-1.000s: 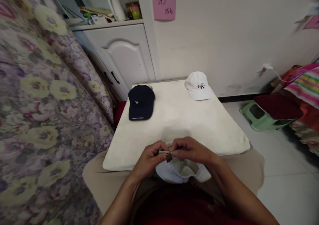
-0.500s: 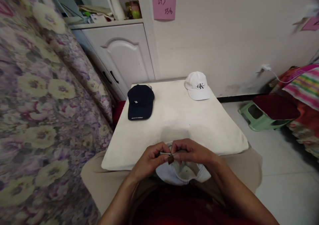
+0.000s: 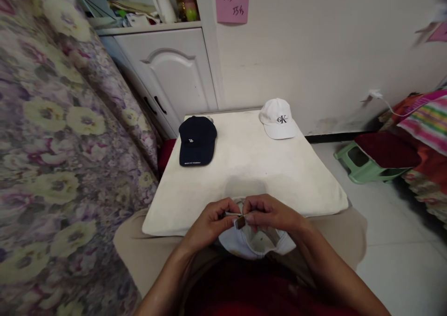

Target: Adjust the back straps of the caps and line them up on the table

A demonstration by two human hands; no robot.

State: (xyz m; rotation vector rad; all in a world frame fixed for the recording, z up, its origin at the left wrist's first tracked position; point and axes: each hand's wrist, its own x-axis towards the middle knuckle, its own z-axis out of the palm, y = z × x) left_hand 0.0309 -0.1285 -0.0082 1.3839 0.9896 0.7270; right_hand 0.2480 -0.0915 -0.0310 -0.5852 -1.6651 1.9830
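Observation:
A pale baseball cap (image 3: pixel 261 243) is held over my lap at the near table edge, its hollow inside facing up. At its back strap, a small brownish metal buckle (image 3: pixel 240 222) shows between my fingertips. My left hand (image 3: pixel 212 220) pinches the strap beside the buckle. From the other side, my right hand (image 3: pixel 274 212) grips the strap with thumb and fingers closed. Fingertips cover part of the strap, so how it runs through the buckle is hidden.
A navy cap (image 3: pixel 197 141) lies on the left of the cream-covered table (image 3: pixel 240 148); a white cap (image 3: pixel 278 119) with black letters sits at the back right. Floral curtain (image 3: pixel 84 134) hangs on the left. A green stool (image 3: pixel 365 164) stands to the right.
The buckle has tilted a little between my fingers and shows more of its face. My right fingertips have shifted slightly; both hands stay on the strap.

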